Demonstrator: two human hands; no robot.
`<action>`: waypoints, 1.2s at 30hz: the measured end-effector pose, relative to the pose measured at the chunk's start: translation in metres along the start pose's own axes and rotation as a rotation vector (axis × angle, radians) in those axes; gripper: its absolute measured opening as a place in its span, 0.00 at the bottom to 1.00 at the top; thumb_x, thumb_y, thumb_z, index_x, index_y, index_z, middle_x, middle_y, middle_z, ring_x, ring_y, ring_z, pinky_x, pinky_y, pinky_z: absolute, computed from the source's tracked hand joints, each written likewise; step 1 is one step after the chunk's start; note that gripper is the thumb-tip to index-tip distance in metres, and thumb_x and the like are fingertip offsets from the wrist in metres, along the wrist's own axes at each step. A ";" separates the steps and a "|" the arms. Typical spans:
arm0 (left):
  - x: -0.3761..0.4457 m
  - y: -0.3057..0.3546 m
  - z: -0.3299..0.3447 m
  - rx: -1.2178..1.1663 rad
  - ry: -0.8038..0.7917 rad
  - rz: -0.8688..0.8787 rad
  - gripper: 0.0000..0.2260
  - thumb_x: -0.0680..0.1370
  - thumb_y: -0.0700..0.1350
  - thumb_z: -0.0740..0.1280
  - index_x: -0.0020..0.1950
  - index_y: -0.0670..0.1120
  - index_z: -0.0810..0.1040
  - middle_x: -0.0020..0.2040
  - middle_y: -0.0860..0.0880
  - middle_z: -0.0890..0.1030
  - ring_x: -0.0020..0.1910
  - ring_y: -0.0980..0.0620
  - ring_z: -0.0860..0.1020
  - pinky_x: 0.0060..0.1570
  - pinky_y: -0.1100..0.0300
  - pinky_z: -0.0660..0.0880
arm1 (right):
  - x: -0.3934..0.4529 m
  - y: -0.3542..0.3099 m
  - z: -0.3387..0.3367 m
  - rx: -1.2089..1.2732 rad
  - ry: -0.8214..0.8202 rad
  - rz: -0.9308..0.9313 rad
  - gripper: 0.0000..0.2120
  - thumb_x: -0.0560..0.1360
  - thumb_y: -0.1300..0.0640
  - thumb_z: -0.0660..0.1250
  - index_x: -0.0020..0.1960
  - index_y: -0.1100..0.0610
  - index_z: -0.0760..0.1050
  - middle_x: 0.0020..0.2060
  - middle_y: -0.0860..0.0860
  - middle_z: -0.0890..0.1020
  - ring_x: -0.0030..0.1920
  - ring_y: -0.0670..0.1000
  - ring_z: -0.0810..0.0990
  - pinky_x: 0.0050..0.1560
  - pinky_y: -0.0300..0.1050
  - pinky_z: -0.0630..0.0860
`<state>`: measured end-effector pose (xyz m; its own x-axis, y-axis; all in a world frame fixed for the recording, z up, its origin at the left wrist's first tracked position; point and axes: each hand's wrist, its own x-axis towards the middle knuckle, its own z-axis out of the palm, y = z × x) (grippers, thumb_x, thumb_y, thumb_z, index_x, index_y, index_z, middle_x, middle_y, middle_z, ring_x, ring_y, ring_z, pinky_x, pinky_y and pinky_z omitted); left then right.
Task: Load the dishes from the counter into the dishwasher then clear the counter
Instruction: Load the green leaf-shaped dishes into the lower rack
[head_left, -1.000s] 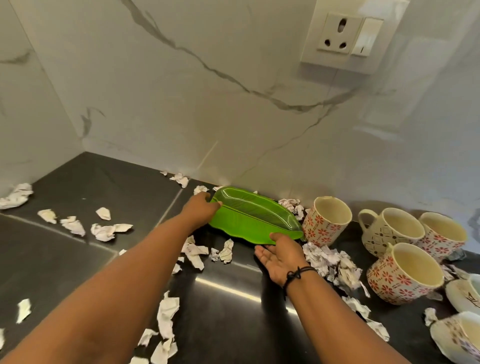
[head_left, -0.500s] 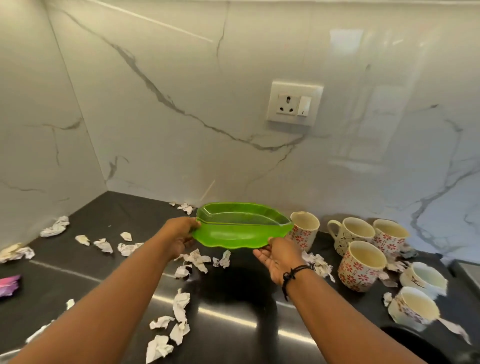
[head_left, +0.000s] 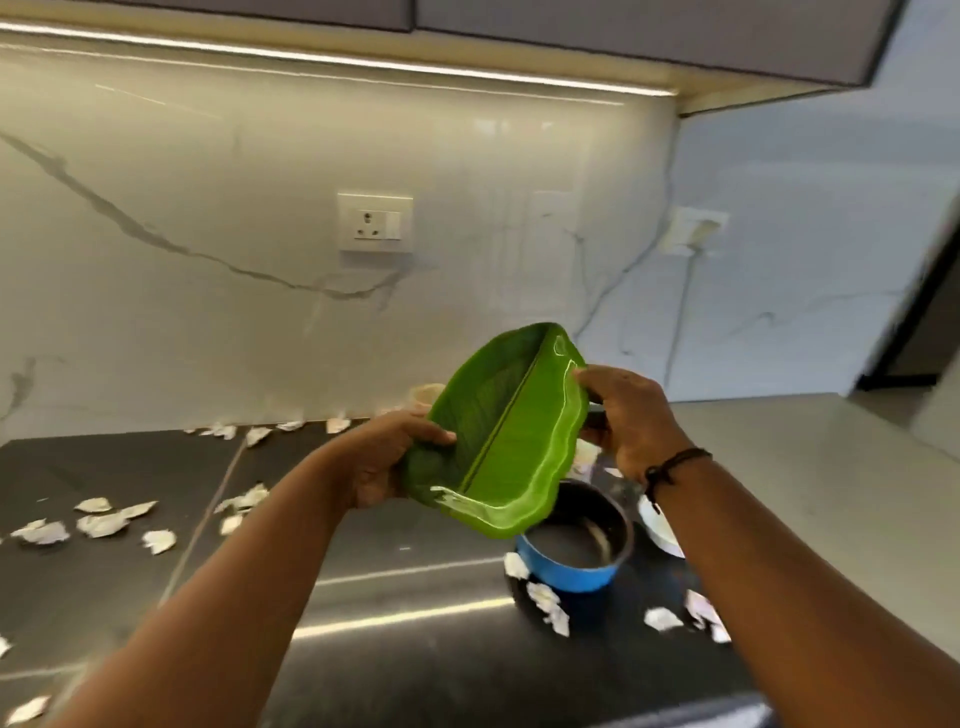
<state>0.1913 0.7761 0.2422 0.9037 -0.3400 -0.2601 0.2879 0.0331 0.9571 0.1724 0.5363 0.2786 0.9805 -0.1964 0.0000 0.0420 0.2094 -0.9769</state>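
Both hands hold one green leaf-shaped plate (head_left: 498, 431) clear above the worktop (head_left: 363, 597): left hand (head_left: 384, 462) curled round its 7 o'clock end, right hand (head_left: 631, 415) pinching the 2 o'clock rim. Half a second ago it was level; now tilted steeply. One blue pot (head_left: 576, 545) sits beneath. Paper scraps (head_left: 98, 522) too blurred to count.

Home kitchen: dark polished bench (head_left: 130, 587) w/ white marble-look backsplash (head_left: 208, 322), wall socket + switch (head_left: 375, 222), upper cabinets (head_left: 623, 31) w/ under-cab light strip (head_left: 332, 60). Blue saucepan (head_left: 574, 545) on bench, paper scraps (head_left: 101, 524) scattered around.
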 end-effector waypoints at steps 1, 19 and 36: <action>0.004 -0.003 0.028 -0.002 -0.058 -0.003 0.11 0.74 0.37 0.65 0.55 0.42 0.80 0.51 0.39 0.83 0.43 0.44 0.83 0.47 0.48 0.80 | -0.006 -0.005 -0.021 -0.020 0.036 -0.014 0.04 0.76 0.61 0.67 0.43 0.57 0.79 0.29 0.52 0.81 0.26 0.51 0.79 0.27 0.42 0.77; 0.105 -0.098 0.582 0.239 -0.372 0.212 0.04 0.74 0.41 0.71 0.49 0.46 0.81 0.46 0.43 0.85 0.46 0.42 0.82 0.51 0.47 0.77 | -0.127 -0.059 -0.537 -0.362 0.503 -0.010 0.07 0.72 0.69 0.70 0.46 0.59 0.80 0.47 0.61 0.84 0.46 0.60 0.83 0.50 0.58 0.81; 0.233 -0.260 0.764 0.821 -0.602 0.291 0.03 0.74 0.43 0.72 0.46 0.44 0.81 0.34 0.53 0.79 0.31 0.58 0.75 0.29 0.72 0.70 | -0.143 0.082 -0.726 -1.031 0.800 0.290 0.07 0.75 0.57 0.67 0.52 0.52 0.79 0.41 0.54 0.83 0.43 0.59 0.80 0.40 0.45 0.73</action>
<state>0.0855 -0.0299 0.0305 0.5325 -0.8385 -0.1156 -0.4202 -0.3804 0.8238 -0.1041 -0.1141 0.0435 0.5330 -0.8461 -0.0115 -0.6583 -0.4061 -0.6338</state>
